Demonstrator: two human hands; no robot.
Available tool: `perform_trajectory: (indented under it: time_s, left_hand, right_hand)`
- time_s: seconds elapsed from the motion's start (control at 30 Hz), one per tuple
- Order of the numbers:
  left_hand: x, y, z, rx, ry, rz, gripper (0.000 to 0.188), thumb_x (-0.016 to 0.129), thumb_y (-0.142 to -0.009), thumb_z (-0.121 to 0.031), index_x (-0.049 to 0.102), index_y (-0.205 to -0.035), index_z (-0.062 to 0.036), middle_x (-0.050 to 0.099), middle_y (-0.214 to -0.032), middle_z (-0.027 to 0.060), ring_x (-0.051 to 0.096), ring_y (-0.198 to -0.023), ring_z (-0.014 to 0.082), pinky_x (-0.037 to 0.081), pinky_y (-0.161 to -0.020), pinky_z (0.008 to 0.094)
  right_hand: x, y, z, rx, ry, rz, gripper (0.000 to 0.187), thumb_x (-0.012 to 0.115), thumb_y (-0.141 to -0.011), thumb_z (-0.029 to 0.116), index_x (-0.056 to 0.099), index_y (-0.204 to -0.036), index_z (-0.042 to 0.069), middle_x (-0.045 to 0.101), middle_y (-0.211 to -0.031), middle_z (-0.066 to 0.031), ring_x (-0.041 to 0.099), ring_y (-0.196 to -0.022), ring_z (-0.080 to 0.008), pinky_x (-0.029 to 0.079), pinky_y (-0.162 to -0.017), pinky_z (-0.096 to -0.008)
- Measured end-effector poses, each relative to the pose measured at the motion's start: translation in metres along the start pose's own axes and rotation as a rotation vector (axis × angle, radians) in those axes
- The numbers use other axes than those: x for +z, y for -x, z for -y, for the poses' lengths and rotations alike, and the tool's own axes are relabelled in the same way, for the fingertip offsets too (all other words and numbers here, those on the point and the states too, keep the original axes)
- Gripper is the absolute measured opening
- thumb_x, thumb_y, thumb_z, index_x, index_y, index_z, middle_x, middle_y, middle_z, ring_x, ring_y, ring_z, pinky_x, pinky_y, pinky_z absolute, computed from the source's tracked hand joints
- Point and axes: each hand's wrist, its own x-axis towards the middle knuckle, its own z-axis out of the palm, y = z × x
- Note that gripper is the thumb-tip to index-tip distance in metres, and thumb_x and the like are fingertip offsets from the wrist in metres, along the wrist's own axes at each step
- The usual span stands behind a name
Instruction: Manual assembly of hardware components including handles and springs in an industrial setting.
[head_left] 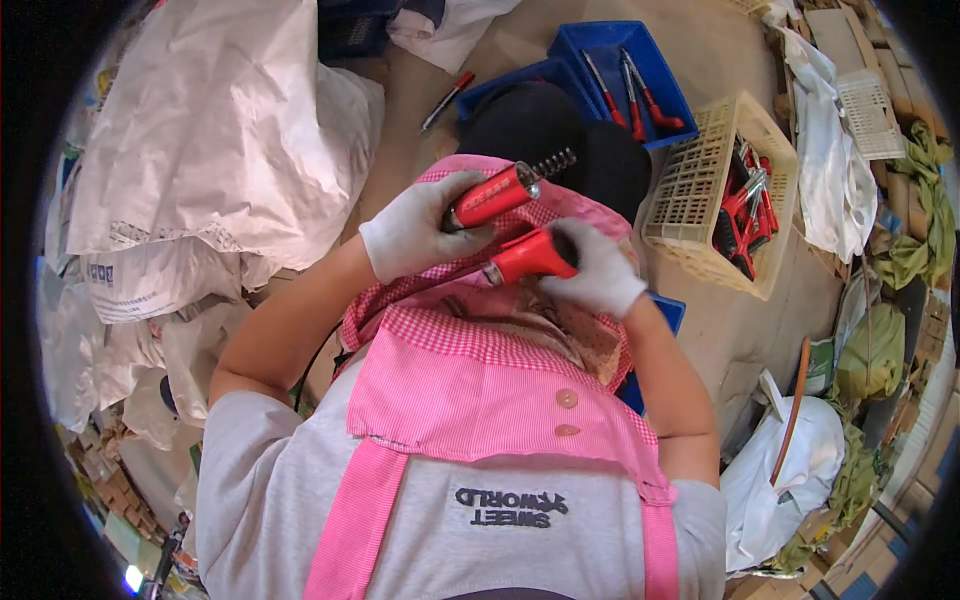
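Observation:
My left hand [432, 232], in a white glove, is wrapped around a short red cylinder [492, 196] with pale lettering. A dark coil spring [555, 162] sticks out of the cylinder's open upper end. Just to the right and slightly nearer, my gloved right hand [596, 268] grips a red flared part [532, 257]. It is wide at the hand and narrows toward a small metal tip at its left end. The two red pieces are close together but apart, held above the lap and a pink checked apron [480, 345]. The right fingertips are partly hidden behind the flared part.
Ahead, a blue bin [662, 85] holds several red-handled metal tools. A cream plastic crate [690, 190] of red and black tools stands to the right. A red-ended rod [448, 102] lies on the floor. Large white sacks [215, 120] fill the left side.

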Motion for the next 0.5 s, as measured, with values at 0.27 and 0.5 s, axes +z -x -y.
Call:
perform_trajectory:
  time_s: [0.27,0.5]
  left_hand:
    - [-0.001,0.009,0.003,-0.014,-0.205,0.079,0.044,0.069,-0.075,-0.023,0.054,-0.112,-0.0057,0.062,-0.090,0.0201,0.062,-0.083,0.0343,0.048,-0.075,0.0366]
    - [0.012,0.009,-0.002,-0.019,-0.085,0.540,0.047,0.069,-0.076,-0.028,0.054,-0.116,-0.0085,0.063,-0.094,0.0186,0.063,-0.091,0.0283,0.048,-0.080,0.0367]
  right_hand:
    - [-0.086,0.036,0.026,0.078,-0.431,-0.218,0.041,0.073,-0.069,0.010,0.053,-0.104,0.005,0.062,-0.083,-0.0041,0.061,-0.073,-0.0169,0.049,-0.069,-0.0303]
    - [-0.085,0.031,0.056,-0.259,0.196,0.153,0.047,0.076,-0.062,0.018,0.055,-0.103,0.009,0.063,-0.082,-0.0172,0.063,-0.080,-0.0347,0.050,-0.073,-0.0397]
